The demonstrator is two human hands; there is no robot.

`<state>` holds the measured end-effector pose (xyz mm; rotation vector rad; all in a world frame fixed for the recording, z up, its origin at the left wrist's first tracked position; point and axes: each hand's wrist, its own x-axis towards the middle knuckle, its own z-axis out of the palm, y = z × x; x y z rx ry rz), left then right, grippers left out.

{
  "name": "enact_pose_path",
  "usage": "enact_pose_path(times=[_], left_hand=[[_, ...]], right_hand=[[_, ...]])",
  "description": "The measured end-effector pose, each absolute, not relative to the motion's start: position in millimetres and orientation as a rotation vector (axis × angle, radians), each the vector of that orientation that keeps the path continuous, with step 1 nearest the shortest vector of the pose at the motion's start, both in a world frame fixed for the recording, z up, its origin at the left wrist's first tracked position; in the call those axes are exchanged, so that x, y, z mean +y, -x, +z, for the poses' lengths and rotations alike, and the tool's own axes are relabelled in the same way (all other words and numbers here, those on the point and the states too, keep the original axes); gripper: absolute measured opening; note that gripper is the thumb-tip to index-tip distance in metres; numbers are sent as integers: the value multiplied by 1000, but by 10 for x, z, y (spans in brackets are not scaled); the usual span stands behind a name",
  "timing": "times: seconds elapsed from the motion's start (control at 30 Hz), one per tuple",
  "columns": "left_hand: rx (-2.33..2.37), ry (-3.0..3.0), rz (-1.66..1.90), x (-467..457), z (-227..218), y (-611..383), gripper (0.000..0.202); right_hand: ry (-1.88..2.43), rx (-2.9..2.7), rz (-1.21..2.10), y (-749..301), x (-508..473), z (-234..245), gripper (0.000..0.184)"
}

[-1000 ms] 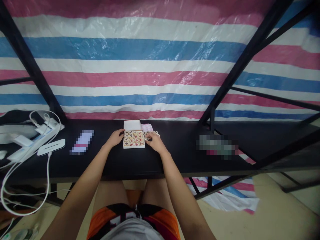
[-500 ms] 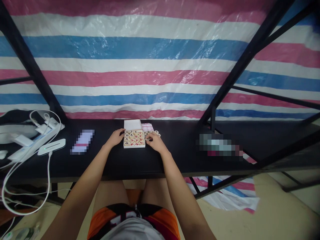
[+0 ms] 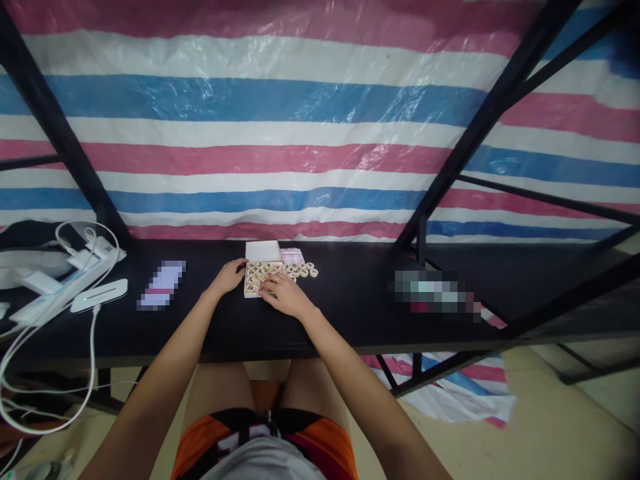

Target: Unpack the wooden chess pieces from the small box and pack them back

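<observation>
Over the white box (image 3: 252, 295) — round pieces (image 3: 259, 273) inside — lies the right hand (image 3: 283, 293).

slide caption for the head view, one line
Right hand over an open white box of round marked pieces, left hand beside it, more pieces on the black table.

The surface (image 3: 360, 293) is plain black, and so is the frame (image 3: 453, 160). The box (image 3: 253, 295) is white, its lid (image 3: 263, 251) white too; the pieces (image 3: 313, 272) are cream, marked in black, a few in red. The paper (image 3: 293, 256) is white and pink. Behind, the sheeting (image 3: 280, 100) runs in broad stripes of dark pink, white and blue. The power strip (image 3: 60, 290) and cable (image 3: 93, 347) are white. The shorts (image 3: 330, 433) are black and orange, the shirt (image 3: 265, 460) grey, the floor (image 3: 450, 440) beige.
</observation>
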<state>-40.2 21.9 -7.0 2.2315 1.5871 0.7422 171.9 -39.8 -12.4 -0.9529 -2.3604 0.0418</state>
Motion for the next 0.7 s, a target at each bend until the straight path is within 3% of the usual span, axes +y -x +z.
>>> enact_pose_path(times=[0.7], left_hand=[[1565,-2236,763,214,-70,412,37]], right_hand=[[1279,-2527,-31,-1351,-140,181,26]])
